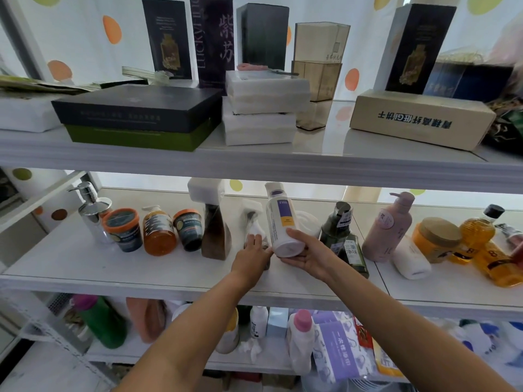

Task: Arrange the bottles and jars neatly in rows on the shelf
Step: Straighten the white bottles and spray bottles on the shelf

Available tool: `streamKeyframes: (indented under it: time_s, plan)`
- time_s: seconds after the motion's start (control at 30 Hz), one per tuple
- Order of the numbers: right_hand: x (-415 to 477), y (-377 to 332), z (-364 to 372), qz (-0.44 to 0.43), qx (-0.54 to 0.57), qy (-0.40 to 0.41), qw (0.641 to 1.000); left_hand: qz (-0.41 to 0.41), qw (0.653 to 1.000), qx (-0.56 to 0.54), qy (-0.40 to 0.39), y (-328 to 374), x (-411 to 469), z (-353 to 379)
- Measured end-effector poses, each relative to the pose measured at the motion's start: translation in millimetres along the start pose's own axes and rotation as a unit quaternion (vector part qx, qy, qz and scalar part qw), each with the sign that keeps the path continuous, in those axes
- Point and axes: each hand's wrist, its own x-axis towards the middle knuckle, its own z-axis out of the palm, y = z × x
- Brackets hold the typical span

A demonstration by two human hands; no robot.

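Observation:
On the middle shelf point(119, 267) my right hand point(310, 254) grips the base of a white bottle with a purple and yellow label point(280, 222), tilted with its cap away from me. My left hand point(252, 256) rests against a small clear spray bottle point(253, 222) just left of it; I cannot tell whether the fingers curl round it. To the left stand a chrome pump dispenser point(92, 210), two orange-lidded jars point(123, 229) point(189, 229), an orange pump bottle point(158, 230) and a brown spray bottle point(215, 230).
Right of my hands are a dark green pump bottle point(338, 224), a pink pump bottle point(389, 227), a white bottle lying down point(410, 258), an orange jar point(437, 239) and amber bottles point(481, 236). Boxes fill the top shelf point(254, 159); more bottles stand below.

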Motion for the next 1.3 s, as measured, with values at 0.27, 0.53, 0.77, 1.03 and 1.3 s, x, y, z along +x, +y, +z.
streamKeyframes:
  time_s: [0.27,0.53,0.77,1.03,1.3]
  plan:
    - [11,18,13,0.031,0.014,0.002,0.999,-0.010,0.999,0.037,-0.017,-35,-12,-6]
    - [24,36,16,0.064,0.038,0.023,0.997,-0.039,0.998,0.039,-0.015,-32,-6,-8]
    - [39,55,15,0.079,0.032,0.047,0.995,0.021,0.989,-0.132,0.064,-36,-12,9]
    - [53,63,19,0.088,-0.014,0.072,0.993,0.014,0.997,-0.064,0.028,-20,-4,8]
    - [54,51,23,0.041,-0.380,0.102,0.918,-0.019,0.999,-0.030,0.016,-17,4,16]
